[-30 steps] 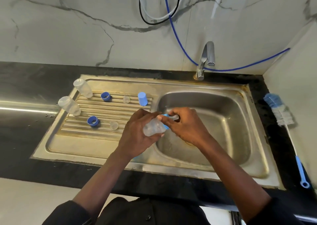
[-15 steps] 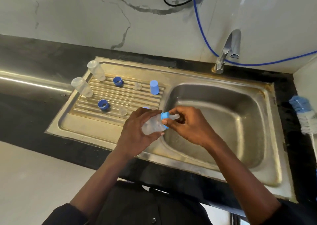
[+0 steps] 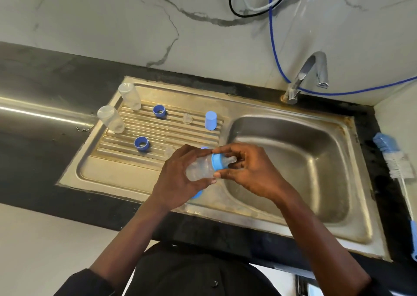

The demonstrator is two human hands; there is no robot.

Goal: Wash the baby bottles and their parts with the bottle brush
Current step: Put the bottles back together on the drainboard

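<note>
Right, the left hand [image 3: 178,178] is wrapping its fingers round the clear body of a baby bottle [image 3: 199,169], holding it on its side just over the left rim of the sink basin [image 3: 293,160]. The right hand [image 3: 252,173] is pinching the blue screw collar [image 3: 217,162] between thumb and fingertips, and the soft teat [image 3: 230,160] is poking out towards the basin. I'm reading this as the collar being twisted, though which way I cannot tell.

This bottle is looking light and thin-walled. It seems stiff enough to grip round the middle, and it is likely to get slippery once wet. The collar is the place to hold for turning, since the teat is too floppy to pull on. Nothing is showing inside the bottle, though the plastic is cloudy. The basin is looking dry, and no water is coming from the tap [image 3: 304,79] behind it.

Left of the basin, on the ribbed draining board [image 3: 112,171], an empty-looking bottle [image 3: 129,96] and its twin [image 3: 110,118] are standing. Sitting with them are a loose collar [image 3: 159,111], a second collar [image 3: 141,143], a clear spare teat [image 3: 187,118] and, nearest the basin, a blue cap [image 3: 211,120]. Right of the basin, the bottle brush [image 3: 397,162] is lying untouched on the dark worktop [image 3: 381,205].
</note>
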